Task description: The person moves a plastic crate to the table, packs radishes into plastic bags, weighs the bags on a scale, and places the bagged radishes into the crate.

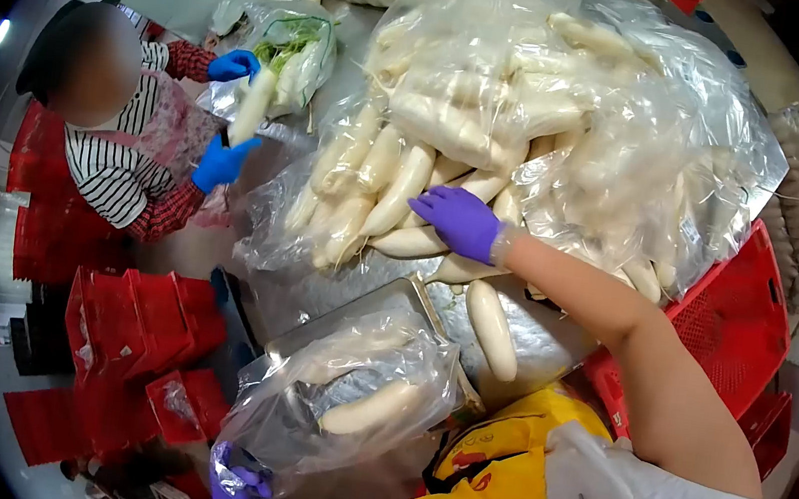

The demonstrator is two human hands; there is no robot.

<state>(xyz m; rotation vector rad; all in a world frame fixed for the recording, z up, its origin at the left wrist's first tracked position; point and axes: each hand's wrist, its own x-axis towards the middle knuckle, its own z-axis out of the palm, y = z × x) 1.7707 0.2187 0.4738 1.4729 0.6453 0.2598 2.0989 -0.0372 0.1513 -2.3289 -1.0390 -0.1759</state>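
Note:
My right hand point(464, 220), in a purple glove, lies on the pile of white daikon radishes with its fingers stretched out. Its fingertips touch the radishes near one daikon point(409, 242); what lies under the palm is hidden. My left hand point(243, 494), also in a purple glove, is closed on the lower edge of a clear plastic bag point(265, 424). Inside that bag a daikon point(370, 409) lies over a metal tray point(416, 297), and a second pale shape shows through the film. A single loose daikon point(491, 330) rests on the metal table just right of the tray.
Large clear bags point(652, 172) partly cover the radish heap. Across the table at left, a person in blue gloves point(221, 163) holds a daikon point(253, 107) near a bag of leafy greens point(297, 46). Red crates point(729, 318) stand at right, more red crates point(132, 325) at lower left.

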